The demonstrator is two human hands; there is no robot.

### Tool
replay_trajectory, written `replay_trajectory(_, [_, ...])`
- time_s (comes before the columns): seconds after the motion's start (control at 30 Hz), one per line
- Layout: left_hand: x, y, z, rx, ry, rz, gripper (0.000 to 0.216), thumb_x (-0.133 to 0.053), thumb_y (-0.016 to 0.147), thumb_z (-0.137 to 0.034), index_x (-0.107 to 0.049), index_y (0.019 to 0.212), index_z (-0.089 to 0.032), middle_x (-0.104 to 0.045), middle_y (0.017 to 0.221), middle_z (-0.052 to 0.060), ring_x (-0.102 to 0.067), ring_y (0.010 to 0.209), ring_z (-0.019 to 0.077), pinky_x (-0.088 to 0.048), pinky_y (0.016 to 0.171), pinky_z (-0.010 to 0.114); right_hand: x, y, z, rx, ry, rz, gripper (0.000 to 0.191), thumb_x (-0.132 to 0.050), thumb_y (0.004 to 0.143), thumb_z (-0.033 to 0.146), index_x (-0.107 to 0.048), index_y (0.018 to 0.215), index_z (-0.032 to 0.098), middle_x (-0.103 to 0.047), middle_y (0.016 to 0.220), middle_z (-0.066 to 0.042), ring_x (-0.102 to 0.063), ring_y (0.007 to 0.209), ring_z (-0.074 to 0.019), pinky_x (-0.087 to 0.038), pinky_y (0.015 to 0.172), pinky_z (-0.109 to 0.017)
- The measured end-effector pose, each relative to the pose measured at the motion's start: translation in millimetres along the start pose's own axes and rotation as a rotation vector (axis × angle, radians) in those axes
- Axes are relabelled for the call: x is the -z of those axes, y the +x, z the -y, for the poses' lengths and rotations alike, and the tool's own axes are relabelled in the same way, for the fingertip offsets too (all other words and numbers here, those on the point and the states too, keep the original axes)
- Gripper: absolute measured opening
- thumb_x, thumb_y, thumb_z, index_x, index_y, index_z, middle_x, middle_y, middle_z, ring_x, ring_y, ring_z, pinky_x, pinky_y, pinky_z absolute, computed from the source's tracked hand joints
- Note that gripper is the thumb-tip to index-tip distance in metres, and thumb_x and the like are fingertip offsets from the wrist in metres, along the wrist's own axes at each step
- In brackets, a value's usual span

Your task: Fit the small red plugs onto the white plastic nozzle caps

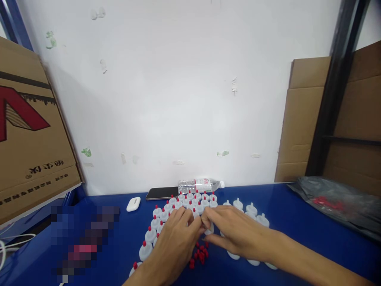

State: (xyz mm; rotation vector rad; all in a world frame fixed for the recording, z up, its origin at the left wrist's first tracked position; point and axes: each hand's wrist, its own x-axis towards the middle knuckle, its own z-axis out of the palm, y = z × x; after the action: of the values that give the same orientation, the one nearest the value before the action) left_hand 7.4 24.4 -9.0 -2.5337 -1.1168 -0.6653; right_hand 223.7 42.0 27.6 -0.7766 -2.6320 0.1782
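Both my hands meet over a cluster of small white plastic bottles [190,202] on the blue table [297,226]. My left hand [175,238] has its fingers curled, its fingertips touching those of my right hand [235,230], which pinches a white bottle [209,228]. Most bottles on the left and at the back wear red caps; a few on the right [251,208] are uncapped. A small pile of loose red caps [201,254] lies just below my fingers. What my left fingers hold is hidden.
A clear water bottle [201,184] lies on its side by the wall, next to a dark phone [162,193] and a white earbud case [133,204]. A grey plastic bag [339,202] lies at the right. Cardboard stands at left [29,131] and right [303,119].
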Motion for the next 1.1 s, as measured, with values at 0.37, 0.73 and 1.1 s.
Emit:
replay_trajectory(0.37, [11,-2,-5,0.272,-0.478,0.012,0.045,-0.023,0.110,-0.038,-0.047,0.077,-0.022,-0.053,0.078,0.001,-0.051,0.075,0.0197,-0.041,0.070,0.035,10,8,-2,0.324,-0.287,0.049,0.017,-0.041,0.104,0.014,-0.054,0.096,0.023,-0.068,0.091,-0.003,-0.058,0.081,-0.0175,-0.042,0.077,-0.033])
replay_trajectory(0.73, [14,-3,-13,0.029,-0.187,0.173,0.025,-0.036,0.105,-0.017,-0.051,0.086,-0.020,-0.059,0.088,0.005,-0.050,0.085,0.0233,-0.043,0.082,0.041,23,2,-74,-0.070,-0.226,-0.052,0.027,-0.049,0.105,0.040,-0.068,0.100,0.020,-0.071,0.099,-0.006,-0.066,0.086,-0.0217,-0.044,0.074,-0.033])
replay_trajectory(1.1, [8,-5,-11,0.081,-0.104,0.251,0.010,-0.050,0.099,-0.017,-0.060,0.097,-0.020,-0.062,0.103,0.009,-0.053,0.098,0.0281,-0.047,0.089,0.046,23,0,-70,-0.036,-0.143,0.036,0.043,-0.035,0.109,0.044,-0.072,0.103,0.022,-0.074,0.089,-0.004,-0.067,0.081,-0.0194,-0.044,0.075,-0.031])
